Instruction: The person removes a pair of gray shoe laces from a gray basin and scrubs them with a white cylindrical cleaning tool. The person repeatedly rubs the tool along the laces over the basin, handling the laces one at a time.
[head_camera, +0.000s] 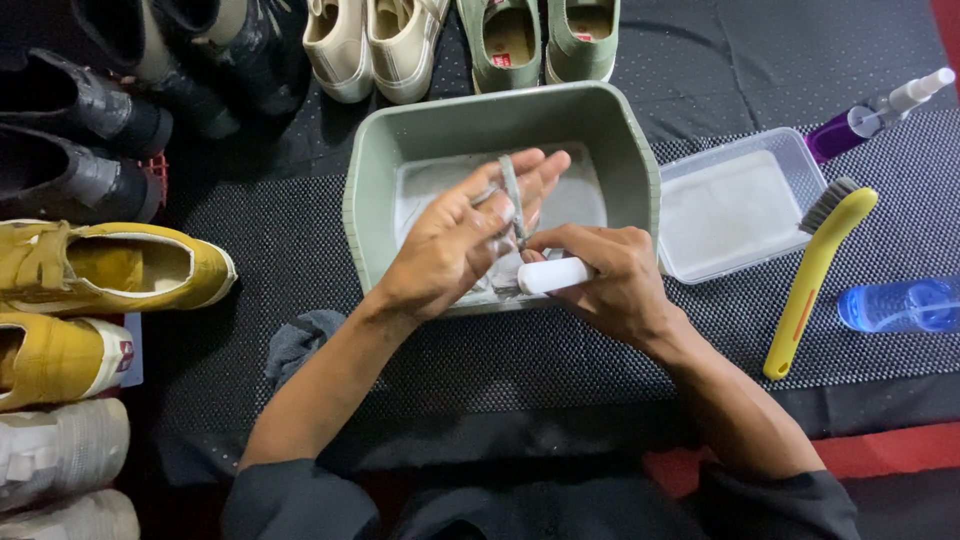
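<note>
The left hand (455, 240) lies flat and stretched, palm up, with a grey shoelace (512, 200) draped over its fingers. The right hand (610, 280) is clenched round the white handle of a small brush (553, 274), whose head meets the lace at the left palm. Both hands work over a grey-green tub (630, 150) holding shallow soapy water, set in the middle of the black dotted surface (560, 350).

The step in hand looks like scrubbing the lace against the palm. To carry on, the left hand likely needs to keep the lace taut and feed a fresh length under the bristles, with short strokes held above the water.

Counted: one tub, one clear tray (735, 205) just right of it, one yellow long-handled brush (815, 270), one purple spray bottle (870, 115), one blue bottle (900, 305) lying on its side, one grey cloth (300, 340) near the left forearm. Shoes: two cream (375, 40) and two green (540, 35) above the tub, about four dark ones (90, 120) top left, two yellow (110, 265) and two whitish (60, 450) along the left edge.
</note>
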